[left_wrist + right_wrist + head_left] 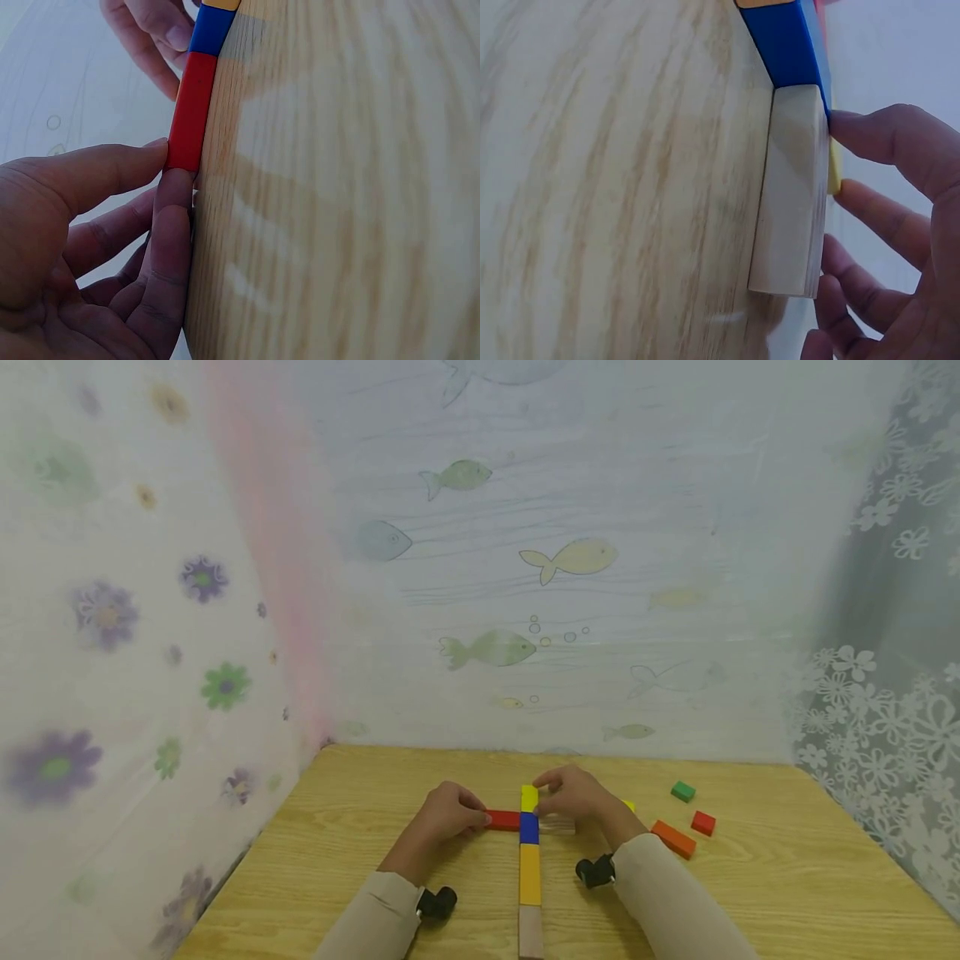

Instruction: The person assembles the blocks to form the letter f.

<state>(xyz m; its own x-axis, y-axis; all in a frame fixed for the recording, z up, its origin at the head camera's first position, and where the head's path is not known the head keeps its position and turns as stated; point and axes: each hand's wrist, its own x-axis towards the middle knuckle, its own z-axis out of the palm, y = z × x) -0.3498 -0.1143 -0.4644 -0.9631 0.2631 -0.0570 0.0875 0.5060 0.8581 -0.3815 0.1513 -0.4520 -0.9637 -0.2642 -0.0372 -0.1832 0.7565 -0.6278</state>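
Observation:
Wooden blocks form a cross on the table. A blue block (529,829) marks the crossing, with a yellow block (529,797) beyond it. On the near side come a yellow-orange block (530,875) and a plain wood block (530,932). My left hand (446,812) pinches the outer end of the red block (193,112), whose other end meets the blue one. A second plain wood block (789,195) extends right from the blue block. Above it, my right hand (579,795) has its index fingertip at the yellow block's far end and its thumb near the blue block.
Right of the cross lie loose blocks: an orange block (673,839), a small red block (702,823) and a green block (682,791). Another yellow block (628,807) is partly hidden behind the right wrist. A fish-patterned curtain (562,635) hangs behind the wood-grain table (315,877).

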